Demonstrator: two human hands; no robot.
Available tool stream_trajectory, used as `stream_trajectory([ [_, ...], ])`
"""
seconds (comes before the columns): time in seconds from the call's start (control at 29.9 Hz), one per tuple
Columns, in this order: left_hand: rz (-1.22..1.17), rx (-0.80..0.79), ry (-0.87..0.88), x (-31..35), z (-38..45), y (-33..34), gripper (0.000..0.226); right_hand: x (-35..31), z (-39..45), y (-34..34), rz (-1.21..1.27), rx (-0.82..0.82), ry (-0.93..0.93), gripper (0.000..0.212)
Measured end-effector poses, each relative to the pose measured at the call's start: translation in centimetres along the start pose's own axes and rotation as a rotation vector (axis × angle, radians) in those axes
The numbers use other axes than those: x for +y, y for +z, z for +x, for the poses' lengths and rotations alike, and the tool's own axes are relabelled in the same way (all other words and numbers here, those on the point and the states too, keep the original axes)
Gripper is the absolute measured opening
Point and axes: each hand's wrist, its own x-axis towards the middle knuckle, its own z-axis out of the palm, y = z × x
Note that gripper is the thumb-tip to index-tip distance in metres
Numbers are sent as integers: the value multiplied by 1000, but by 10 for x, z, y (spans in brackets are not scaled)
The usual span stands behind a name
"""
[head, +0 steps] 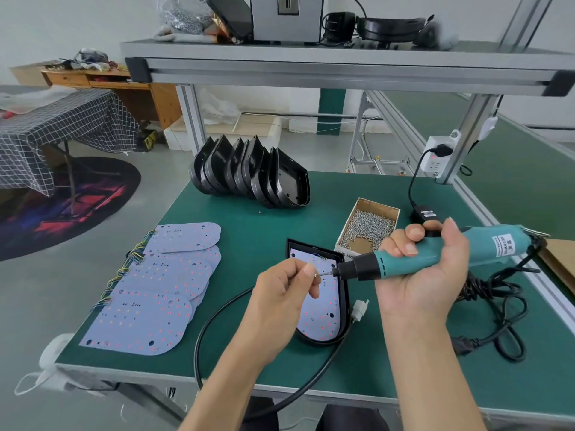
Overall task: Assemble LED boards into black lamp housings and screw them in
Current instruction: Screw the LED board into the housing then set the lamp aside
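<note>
I am gripping the teal plastic driver in my right hand, fingers curled round its ribbed barrel, the black nose and thin metal bit pointing left. My left hand is pinching a small metal screw between thumb and forefinger, right at the bit's tip.

Both are hovering over the housing, a black plastic shell with one square end and one rounded end, lying flat on the green matte bench. A pale board dotted with red and yellow LEDs is sitting inside it. A thick black cable is looping out from the housing's rounded end toward me, and a white connector is lying just right of the housing.

Behind the housing, to its right, an open cardboard box is holding a heap of shiny screws. Well behind it, empty black shells are standing nested on edge. Left of the housing, loose boards are lying fanned in an overlapping stack, coloured wires along their left edges.
</note>
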Motion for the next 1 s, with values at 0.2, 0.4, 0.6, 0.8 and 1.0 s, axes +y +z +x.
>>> stream_trajectory([
  [0.2,11,8,-9,1,-3,0,34,1,-3,0,-19,-11,-19,34],
  [0.4,82,57,-27,3,-8,6,35,2,-5,0,-64,-27,-46,32],
  [0.6,237,126,6,2,-11,13,36,5,-7,-3,-110,-64,-51,34],
  [0.8,305,144,56,-3,-8,18,34,7,0,-13,-109,-34,-49,29],
  [1.0,417,405,15,-14,-2,1,43,4,23,-33,-151,54,-70,23],
])
